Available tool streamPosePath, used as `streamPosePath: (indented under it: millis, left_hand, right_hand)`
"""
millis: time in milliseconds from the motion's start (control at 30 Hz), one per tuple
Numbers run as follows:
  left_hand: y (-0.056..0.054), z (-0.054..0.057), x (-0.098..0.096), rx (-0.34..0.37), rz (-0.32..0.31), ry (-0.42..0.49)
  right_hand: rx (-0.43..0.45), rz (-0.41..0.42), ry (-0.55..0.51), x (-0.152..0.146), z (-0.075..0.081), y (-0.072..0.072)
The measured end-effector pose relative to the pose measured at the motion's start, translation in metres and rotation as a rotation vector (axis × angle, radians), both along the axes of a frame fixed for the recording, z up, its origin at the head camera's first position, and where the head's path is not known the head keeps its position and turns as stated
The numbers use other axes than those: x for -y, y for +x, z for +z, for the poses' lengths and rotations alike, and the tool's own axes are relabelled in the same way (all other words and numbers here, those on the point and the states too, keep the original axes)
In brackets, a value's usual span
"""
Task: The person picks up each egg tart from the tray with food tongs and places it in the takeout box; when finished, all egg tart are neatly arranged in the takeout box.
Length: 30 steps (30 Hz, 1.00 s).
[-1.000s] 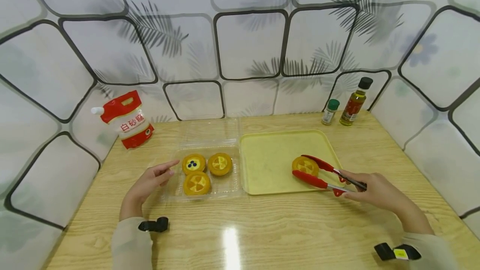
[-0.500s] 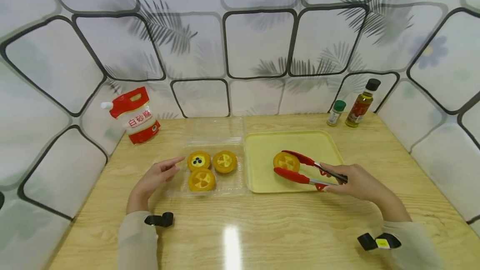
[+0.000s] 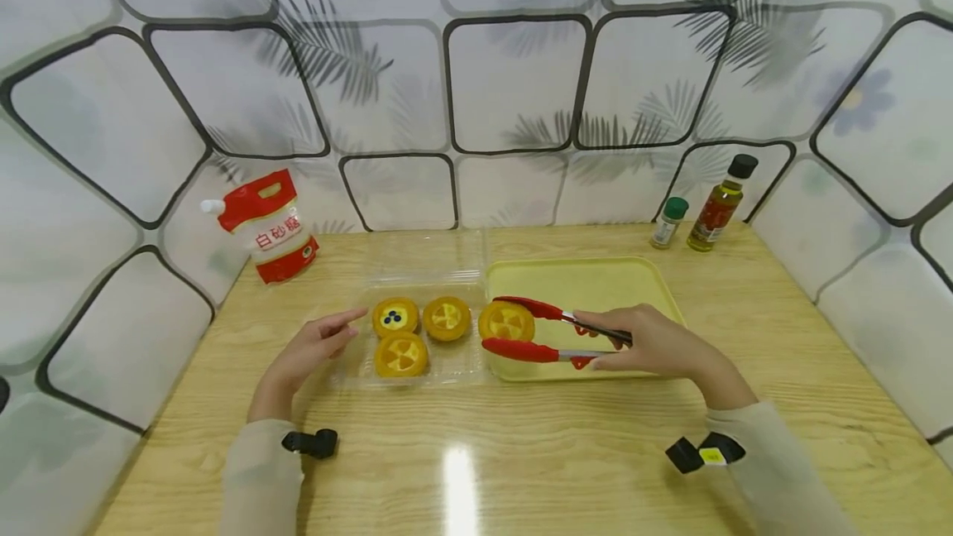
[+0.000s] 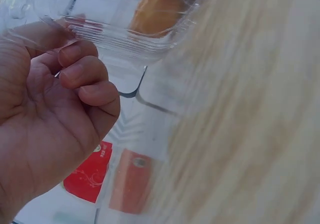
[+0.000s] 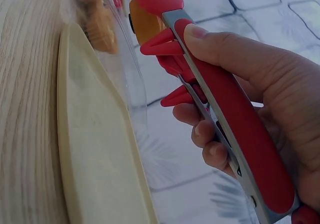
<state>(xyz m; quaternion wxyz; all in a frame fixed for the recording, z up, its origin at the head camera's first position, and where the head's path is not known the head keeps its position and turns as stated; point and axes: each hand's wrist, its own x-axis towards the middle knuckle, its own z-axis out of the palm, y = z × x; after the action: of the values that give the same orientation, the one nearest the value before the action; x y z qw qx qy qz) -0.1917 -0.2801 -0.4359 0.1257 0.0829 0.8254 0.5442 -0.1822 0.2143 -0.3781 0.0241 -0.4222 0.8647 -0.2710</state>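
In the head view my right hand (image 3: 658, 342) grips red-tipped metal tongs (image 3: 558, 354). An egg tart (image 3: 506, 322) is clamped between their tips, above the left edge of a pale yellow tray (image 3: 596, 288), beside the clear plastic container (image 3: 465, 366). Inside that container are a tart with blueberries (image 3: 395, 318) and two tarts with a wedge pattern, one at the right (image 3: 447, 318) and one in front (image 3: 401, 355). My left hand (image 3: 308, 354) holds the container's left rim, index finger extended over it; in the left wrist view its other visible fingers (image 4: 82, 74) are curled at the plastic edge.
A red and white sugar pouch (image 3: 271, 226) stands at the back left. Behind the tray at the right are a green-capped jar (image 3: 668, 223) and an oil bottle (image 3: 720, 205). The container's clear lid (image 3: 424, 253) lies folded back toward the patterned wall.
My right hand has carried the tart in the tongs leftward across the tray to its left edge. The left hand stays at the container; the head view has shifted slightly.
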Motion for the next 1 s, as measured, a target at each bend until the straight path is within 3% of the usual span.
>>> streamPosePath:
  millis: [200, 400, 533, 667, 1000]
  left_hand:
    - [0.001, -0.002, -0.001, -0.005, 0.007, 0.04]
    - [0.001, -0.002, -0.003, -0.019, 0.0, 0.025]
    - [0.0, -0.001, -0.003, -0.015, -0.002, 0.019]
    - [0.0, 0.001, -0.004, 0.003, 0.0, 0.004]
    - [0.0, 0.005, -0.003, 0.039, 0.009, -0.024]
  right_hand:
    - [0.064, 0.061, 0.088, 0.026, 0.013, -0.011]
    - [0.07, 0.14, 0.144, 0.044, 0.021, -0.025]
    - [0.122, 0.186, 0.173, 0.056, 0.025, -0.034]
    - [0.177, 0.214, 0.228, 0.065, 0.029, -0.04]
    - [0.21, 0.254, 0.339, 0.081, 0.042, -0.052]
